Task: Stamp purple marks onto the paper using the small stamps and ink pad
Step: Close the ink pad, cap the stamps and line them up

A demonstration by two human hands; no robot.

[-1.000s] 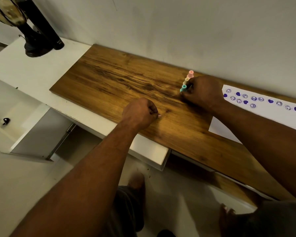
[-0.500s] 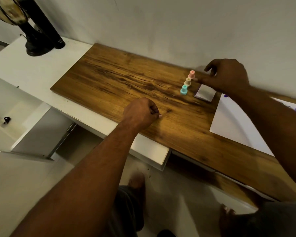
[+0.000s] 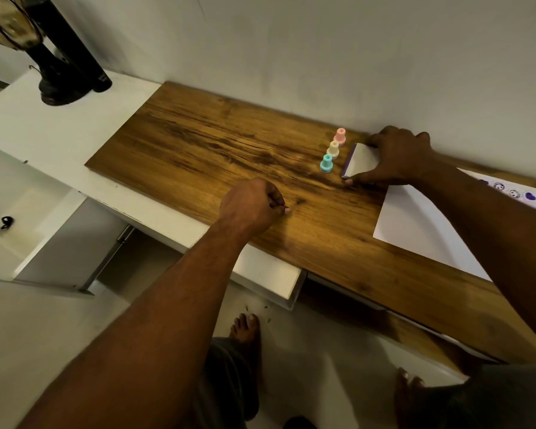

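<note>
The right hand (image 3: 398,156) grips the small square white ink pad (image 3: 361,161), tilting its lid; the left hand (image 3: 251,205) rests fisted, seemingly empty. Best to open it fully and lay it flat beside the three pastel plastic stamps (image 3: 333,149).

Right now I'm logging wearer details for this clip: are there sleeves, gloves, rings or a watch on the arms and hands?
None show. The left hand and right hand are bare, with no gloves, rings or watch visible. Both forearms are uncovered up to the frame edge, so no sleeves appear. Dark grey clothing shows only lower down, near the legs.
</note>
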